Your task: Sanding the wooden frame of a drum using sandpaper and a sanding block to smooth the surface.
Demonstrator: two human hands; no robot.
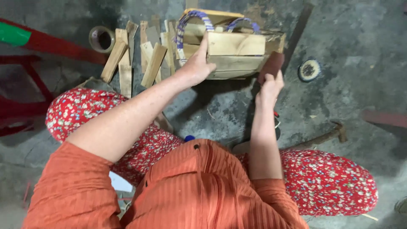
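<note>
A small wooden box built of pale slats stands on the concrete floor in front of me. Two blue and white striped handles arch over its top. My left hand grips the box's near left corner, thumb up along the side. My right hand holds a dark brown piece of sandpaper pressed against the box's right end. I am crouched over it in an orange top and red flowered trousers.
Loose wooden strips lie in a pile left of the box, with a roll of tape beyond them. A hammer rests on the floor at right, near a round wire brush disc. Red metal frame parts stand at left.
</note>
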